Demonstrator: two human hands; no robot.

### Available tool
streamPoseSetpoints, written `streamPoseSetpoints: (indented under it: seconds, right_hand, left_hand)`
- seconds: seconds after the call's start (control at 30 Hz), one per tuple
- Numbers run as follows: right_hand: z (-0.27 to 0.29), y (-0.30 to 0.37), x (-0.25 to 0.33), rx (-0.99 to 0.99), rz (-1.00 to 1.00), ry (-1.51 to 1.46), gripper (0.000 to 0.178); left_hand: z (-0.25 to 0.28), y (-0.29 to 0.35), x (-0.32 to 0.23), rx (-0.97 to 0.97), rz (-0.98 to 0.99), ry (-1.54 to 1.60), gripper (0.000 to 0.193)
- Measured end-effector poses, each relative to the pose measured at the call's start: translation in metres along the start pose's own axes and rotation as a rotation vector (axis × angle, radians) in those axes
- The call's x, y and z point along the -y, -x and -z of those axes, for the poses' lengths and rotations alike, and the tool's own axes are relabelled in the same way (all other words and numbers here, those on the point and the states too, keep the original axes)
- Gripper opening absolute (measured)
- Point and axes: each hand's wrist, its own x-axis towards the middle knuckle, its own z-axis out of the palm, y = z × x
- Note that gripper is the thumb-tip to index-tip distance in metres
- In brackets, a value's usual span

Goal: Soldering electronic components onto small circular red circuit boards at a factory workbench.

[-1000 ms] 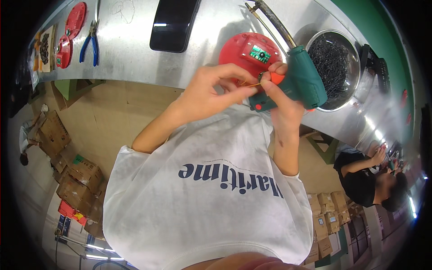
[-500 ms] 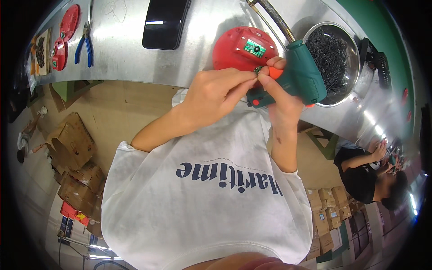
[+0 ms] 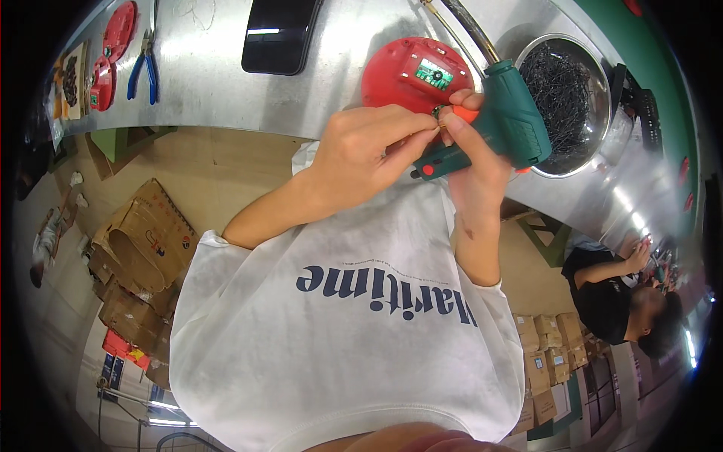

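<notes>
Evidently tiny, the component (image 3: 437, 112) held at the fingertips looks dark green, with a short bit of yellow wire (image 3: 443, 125) beside it; finer detail is hidden. It sits over the table's (image 3: 218, 90) near edge, between a red round housing (image 3: 384, 75) and a green soldering gun (image 3: 520, 113) with an orange part. Both hands are closed into pinches: the right hand (image 3: 473, 147) grips the component, and the left hand (image 3: 376, 139) meets it, thumb and forefinger together on the wire.

One rectangular green circuit board (image 3: 434, 74) is set in the housing. Two smaller red pieces (image 3: 118, 32) lie far left, next to one pair of blue-handled cutters (image 3: 143, 71). One black phone (image 3: 279, 38) lies centrally; one metal bowl (image 3: 605, 113) of dark wires (image 3: 553, 98) stands right.

Large dark lettering, upside down, crosses the white T-shirt (image 3: 339, 354), above it a line of tiny print. Printing also marks a cardboard box (image 3: 162, 233) at left.
</notes>
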Motion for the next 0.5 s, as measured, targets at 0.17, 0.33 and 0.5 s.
streamPoseSetpoints:
  seconds: [0.17, 0.33, 0.5]
  right_hand:
    - [0.001, 0.003, -0.001, -0.005, -0.014, -0.019, 0.025]
    - [0.006, 0.008, 0.001, -0.005, 0.007, -0.022, 0.022]
    - [0.037, 0.031, 0.013, -0.008, 0.049, 0.195, 0.025]
  left_hand:
    - [-0.002, 0.000, 0.001, -0.012, -0.024, 0.028, 0.013]
    - [-0.002, -0.002, 0.007, -0.051, -0.014, 0.040, 0.008]
    - [-0.008, -0.006, 0.021, -0.173, 0.075, -0.034, 0.009]
